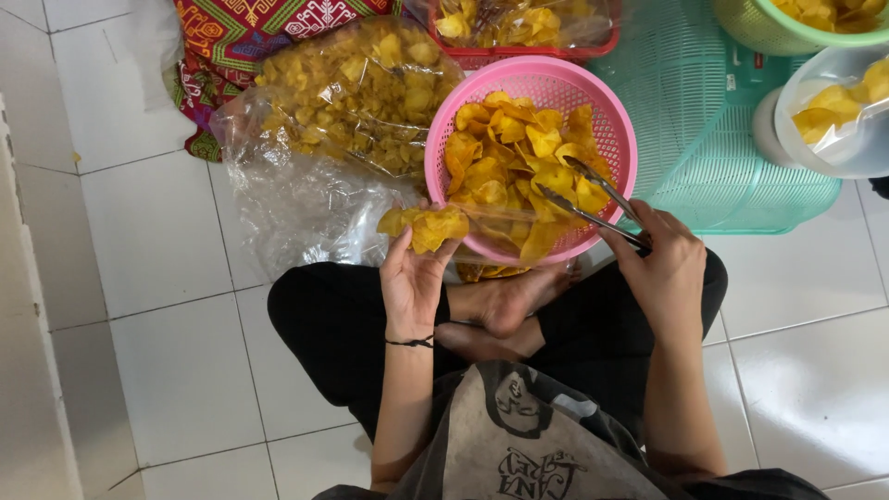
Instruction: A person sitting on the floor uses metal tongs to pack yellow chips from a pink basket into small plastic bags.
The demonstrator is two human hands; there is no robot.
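White floor tiles [167, 241] with grey grout lines; person sits cross-legged on them, black trousers, bare feet tucked together below the pink basket [611, 120].

Pink basket: round, perforated plastic, heaped with yellow chips [505, 157]. All positions below are noted relative to it.

Left hand [412, 278]: at the basket's lower left rim, palm turned up, fingers curled around the mouth of a small clear bag [463, 222]. A few chips sit in that bag, which lies against the basket's near edge. Thin black band on the left wrist.

Right hand [667, 268]: at the basket's lower right, closed around the handle end of metal tongs [593, 199]. Tong arms reach up and left into the heap; tips slightly apart among the chips. Cannot tell whether a chip is caught between them.

Left of basket: large clear bag [356, 97] full of chips, lying on crumpled plastic sheet, patterned red cloth [241, 37] behind it.
Above basket: red tray [519, 54] with more bagged chips.
Right of basket: teal mesh tray [704, 139]; beyond it a green basket [769, 28] and a clear tub [833, 120], both with chips.
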